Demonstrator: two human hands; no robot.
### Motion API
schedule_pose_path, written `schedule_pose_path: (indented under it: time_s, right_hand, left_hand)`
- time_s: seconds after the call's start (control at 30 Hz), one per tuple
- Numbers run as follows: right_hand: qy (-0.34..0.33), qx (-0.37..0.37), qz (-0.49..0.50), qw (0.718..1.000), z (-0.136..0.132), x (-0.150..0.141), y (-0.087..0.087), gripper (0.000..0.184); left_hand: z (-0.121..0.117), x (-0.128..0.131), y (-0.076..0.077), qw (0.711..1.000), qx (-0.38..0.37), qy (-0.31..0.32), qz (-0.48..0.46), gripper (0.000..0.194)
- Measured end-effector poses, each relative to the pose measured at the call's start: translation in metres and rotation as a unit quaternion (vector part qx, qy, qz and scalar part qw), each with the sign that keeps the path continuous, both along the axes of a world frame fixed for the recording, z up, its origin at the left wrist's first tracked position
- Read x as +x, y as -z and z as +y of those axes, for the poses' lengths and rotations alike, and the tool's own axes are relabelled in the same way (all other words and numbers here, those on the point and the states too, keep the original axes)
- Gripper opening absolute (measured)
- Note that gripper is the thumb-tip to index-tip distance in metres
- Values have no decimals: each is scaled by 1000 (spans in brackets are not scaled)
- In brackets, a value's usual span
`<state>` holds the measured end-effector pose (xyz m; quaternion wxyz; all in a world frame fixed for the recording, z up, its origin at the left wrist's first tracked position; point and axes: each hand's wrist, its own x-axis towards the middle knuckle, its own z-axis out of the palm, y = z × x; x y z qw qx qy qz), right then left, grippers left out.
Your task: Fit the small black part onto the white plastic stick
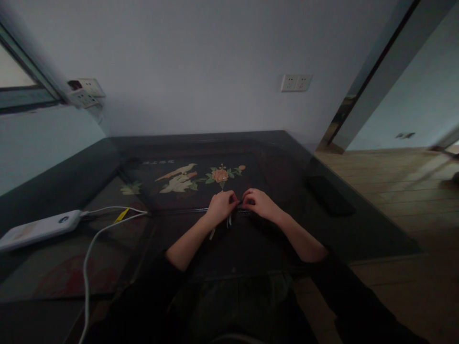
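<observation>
My left hand (222,205) and my right hand (261,203) are close together above the middle of a dark glossy tabletop (272,248). Thumb and fingers of each are pinched together, the fingertips nearly meeting. Whatever lies between them is too small and dark to make out. Just below my left hand, a thin pale strip (230,220) hangs or lies near the fingers; I cannot tell if it is held. Another slim, light-coloured strip (212,234) shows beside my left wrist. Beyond the hands, a flower and bird picture (219,175) decorates the surface.
On the left lies a white power strip (43,229) with a white cable (86,272) running toward me and a yellow tag (122,215). A black flat object (330,196) rests at the right. Wall sockets (296,82) are on the wall behind; wooden floor (373,177) lies right of the table.
</observation>
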<state>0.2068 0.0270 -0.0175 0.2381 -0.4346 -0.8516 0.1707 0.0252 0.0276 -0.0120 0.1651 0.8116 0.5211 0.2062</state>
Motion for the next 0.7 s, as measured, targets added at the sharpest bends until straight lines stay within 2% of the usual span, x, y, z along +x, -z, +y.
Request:
schedule_pose_path:
  time_s: [0.7]
  right_hand:
    - [34,-26,23,999,1,0,0,6]
  left_hand:
    - [-4,1,-3,999,9,-2,43,11]
